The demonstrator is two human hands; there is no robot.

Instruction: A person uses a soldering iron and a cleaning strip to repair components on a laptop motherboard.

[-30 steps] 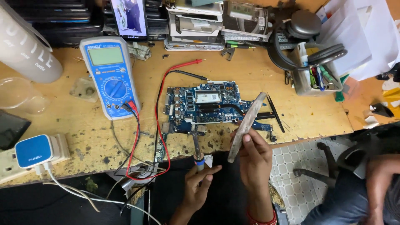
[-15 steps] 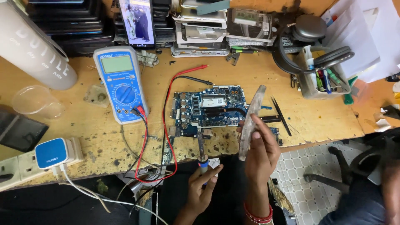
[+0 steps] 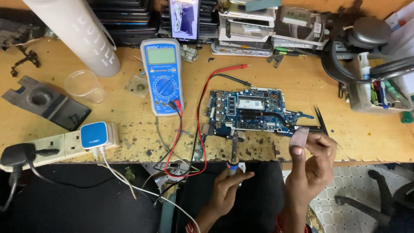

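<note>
1. Change since the earlier frames: the right hand [image 3: 311, 166] has lowered and turned the flat grey piece [image 3: 298, 138], which earlier stood tall and edge-on over the board's right end; it now shows as a short rounded tab just off the board's lower right corner. The left hand [image 3: 227, 185] stays on the tool at the desk edge.
2. Left hand: fingers closed around the handle of a soldering iron [image 3: 233, 151], held upright, tip resting at the lower edge of the blue circuit board [image 3: 254, 112].
3. Right hand: thumb and fingers pinch the grey piece by its lower part; upper end free, near the black tweezers [image 3: 320, 118].
4. Circuit board: flat on the wooden bench [image 3: 108, 129], bare, between the two hands and the multimeter [image 3: 163, 77].
5. Multimeter: probes idle, red lead [image 3: 200, 129] looping across the bench; its tip lies above the board.
6. Progress, as judged: board stripped and laid out, iron at the board edge, so work on the board is under way; grey piece not seated on the board.
7. Nearby: power strip [image 3: 64, 144], clear cup [image 3: 83, 85], white bottle [image 3: 77, 34].
</note>
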